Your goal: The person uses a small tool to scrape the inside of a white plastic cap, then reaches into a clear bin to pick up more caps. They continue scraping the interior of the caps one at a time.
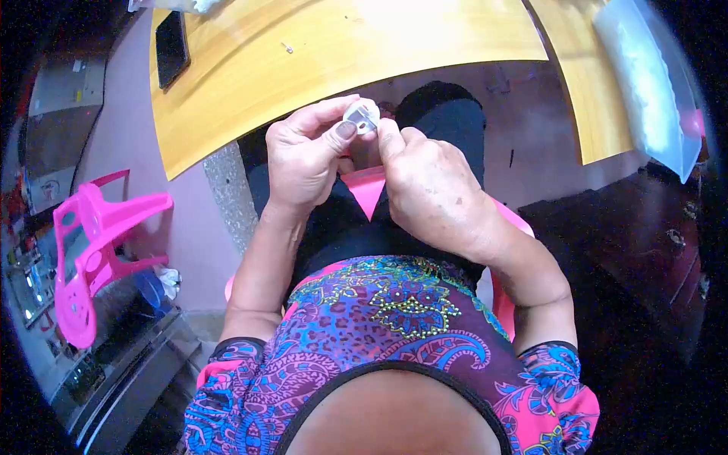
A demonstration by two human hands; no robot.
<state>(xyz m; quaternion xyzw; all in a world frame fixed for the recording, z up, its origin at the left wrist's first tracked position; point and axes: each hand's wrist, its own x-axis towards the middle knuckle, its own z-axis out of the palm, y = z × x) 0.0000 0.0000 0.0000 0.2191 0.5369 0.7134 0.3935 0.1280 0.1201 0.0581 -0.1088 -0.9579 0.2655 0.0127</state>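
Observation:
My left hand (307, 155) is raised over my lap and pinches a small round whitish plastic piece (362, 117) between thumb and fingers. A grey, roughly square part with a dark spot shows on the piece's face. Against its right edge presses my right hand (432, 178), its fingers curled and closed. What the right fingertips grip, if anything, is hidden behind the hand. Both hands are just off the near edge of the yellow wooden table (425, 38). A small pale bit (287, 48) lies on the tabletop beyond my left hand.
A black phone (172, 49) lies at the table's left end. On the right, a clear bag of white pieces (644, 83) hangs over the edge. A pink plastic chair (98, 243) is at the left. Between my legs shows a pink seat (368, 193).

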